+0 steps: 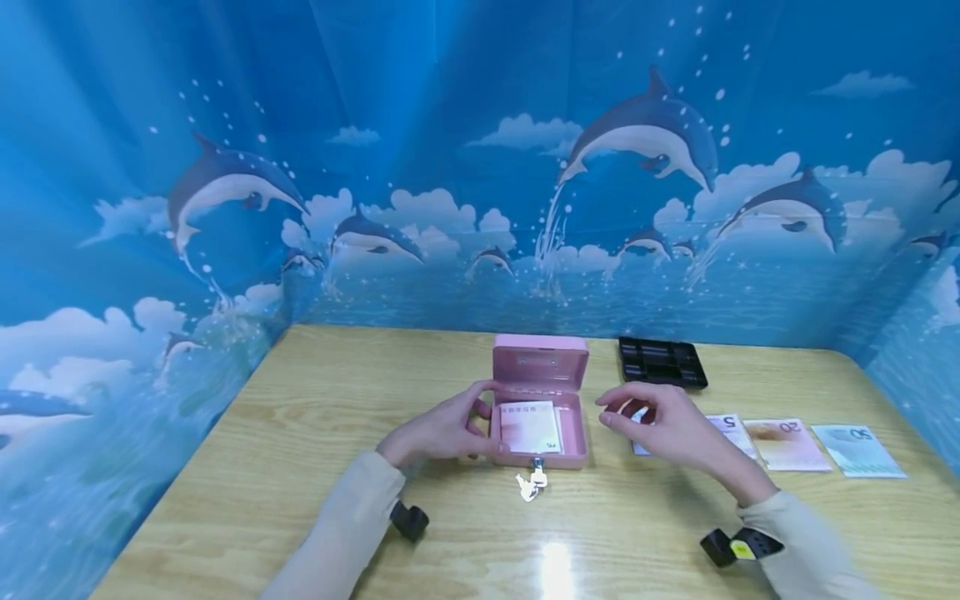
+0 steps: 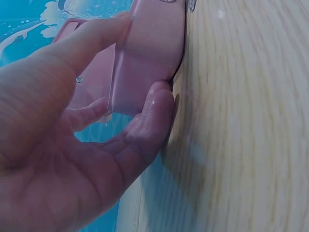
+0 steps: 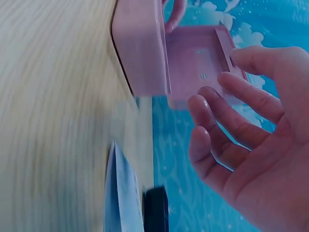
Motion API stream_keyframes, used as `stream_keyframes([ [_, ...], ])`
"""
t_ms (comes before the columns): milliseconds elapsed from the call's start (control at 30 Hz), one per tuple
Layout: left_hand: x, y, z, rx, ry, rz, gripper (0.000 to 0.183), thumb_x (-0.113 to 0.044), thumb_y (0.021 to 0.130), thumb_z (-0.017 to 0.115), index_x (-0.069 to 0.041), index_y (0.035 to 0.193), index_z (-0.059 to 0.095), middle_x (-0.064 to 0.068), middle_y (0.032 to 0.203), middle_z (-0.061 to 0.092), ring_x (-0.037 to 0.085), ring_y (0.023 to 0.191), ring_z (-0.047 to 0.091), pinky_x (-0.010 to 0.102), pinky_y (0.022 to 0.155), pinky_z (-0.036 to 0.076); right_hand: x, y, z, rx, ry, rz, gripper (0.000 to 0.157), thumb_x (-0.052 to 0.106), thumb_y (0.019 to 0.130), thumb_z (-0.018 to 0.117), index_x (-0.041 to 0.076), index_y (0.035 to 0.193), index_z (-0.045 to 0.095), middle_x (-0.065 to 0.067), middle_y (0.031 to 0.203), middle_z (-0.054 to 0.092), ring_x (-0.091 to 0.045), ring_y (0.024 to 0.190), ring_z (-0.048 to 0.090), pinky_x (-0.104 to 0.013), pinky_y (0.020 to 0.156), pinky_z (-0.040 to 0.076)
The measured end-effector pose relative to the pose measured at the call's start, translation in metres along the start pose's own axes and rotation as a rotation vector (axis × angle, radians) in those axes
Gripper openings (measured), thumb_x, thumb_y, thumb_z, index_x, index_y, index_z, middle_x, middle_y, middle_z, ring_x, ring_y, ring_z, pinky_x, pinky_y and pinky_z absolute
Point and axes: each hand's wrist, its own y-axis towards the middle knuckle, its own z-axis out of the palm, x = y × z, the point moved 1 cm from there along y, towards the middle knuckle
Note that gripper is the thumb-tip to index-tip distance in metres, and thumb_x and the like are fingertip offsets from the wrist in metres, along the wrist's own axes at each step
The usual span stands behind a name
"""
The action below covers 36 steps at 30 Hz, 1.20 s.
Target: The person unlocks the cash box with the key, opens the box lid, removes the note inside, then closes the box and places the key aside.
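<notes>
A pink metal cash box (image 1: 576,433) stands on the table with its lid (image 1: 540,360) raised. Banknotes (image 1: 528,428) lie inside it, towards the left. My left hand (image 1: 448,427) holds the box's left end; in the left wrist view, the thumb is at the upper edge of the box wall (image 2: 152,58) and other fingers touch its lower corner. Small keys (image 1: 531,483) hang from the front lock. Right of the box, my right hand (image 1: 663,421) hovers with loosely bent fingers; the right wrist view shows nothing between the fingers (image 3: 203,112).
Right of the box lie a banknote marked 5 (image 1: 737,433), partly behind my right hand, one marked 20 (image 1: 789,446) and one marked 50 (image 1: 858,452). A black compartment tray (image 1: 660,364) sits at the back. Behind the wooden table (image 1: 600,533) hangs a dolphin-print curtain (image 1: 450,283).
</notes>
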Motion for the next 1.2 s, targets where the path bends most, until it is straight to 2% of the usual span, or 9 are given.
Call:
stream_keyframes([
  [233,0.000,-0.001,0.000,-0.006,0.003,0.001,0.091,-0.023,0.085,0.085,-0.026,0.158,0.030,0.016,0.129,0.058,0.018,0.089,0.070,0.034,0.075,0.062,0.011,0.011,0.017,0.021,0.010,-0.037,0.020,0.024,0.095,0.073,0.014,0.112,0.076,0.004,0.095,0.074,-0.008,0.083,0.065,-0.023,0.067,0.055],
  [467,0.001,0.000,0.000,-0.016,0.014,-0.021,0.092,-0.025,0.084,0.086,-0.028,0.157,0.031,0.014,0.130,0.058,0.017,0.092,0.070,0.033,0.077,0.062,0.016,0.022,0.033,0.065,0.026,0.011,0.021,0.025,0.095,0.072,0.015,0.113,0.076,0.003,0.095,0.073,-0.011,0.082,0.065,-0.023,0.070,0.055],
  [633,0.001,0.001,-0.001,-0.013,0.011,-0.020,0.091,-0.025,0.084,0.085,-0.028,0.157,0.031,0.014,0.130,0.059,0.017,0.092,0.070,0.033,0.077,0.062,0.016,0.028,0.043,0.068,-0.003,0.047,0.022,0.025,0.094,0.072,0.013,0.112,0.077,0.003,0.093,0.073,-0.011,0.077,0.064,-0.023,0.067,0.054],
  [867,0.002,0.001,-0.001,-0.009,0.009,-0.006,0.090,-0.025,0.084,0.085,-0.027,0.157,0.031,0.015,0.130,0.059,0.018,0.093,0.070,0.033,0.076,0.062,0.020,0.034,0.048,0.044,-0.065,0.061,0.020,0.025,0.094,0.071,0.014,0.110,0.076,0.003,0.092,0.074,-0.011,0.071,0.061,-0.024,0.062,0.051],
  [1100,0.000,0.000,0.000,-0.024,-0.019,-0.039,0.091,-0.025,0.083,0.086,-0.031,0.156,0.032,0.013,0.130,0.058,0.018,0.092,0.070,0.033,0.076,0.061,0.031,0.039,0.048,0.000,-0.052,0.042,0.017,0.023,0.093,0.071,0.013,0.106,0.076,0.004,0.089,0.073,-0.010,0.079,0.063,-0.025,0.070,0.053],
  [1200,-0.001,0.000,0.000,-0.024,-0.018,-0.034,0.090,-0.023,0.084,0.086,-0.029,0.156,0.032,0.014,0.130,0.058,0.018,0.092,0.070,0.033,0.075,0.061,0.033,0.040,0.051,0.011,-0.075,0.029,0.016,0.022,0.092,0.072,0.012,0.104,0.076,0.005,0.086,0.073,-0.008,0.075,0.062,-0.024,0.067,0.052],
])
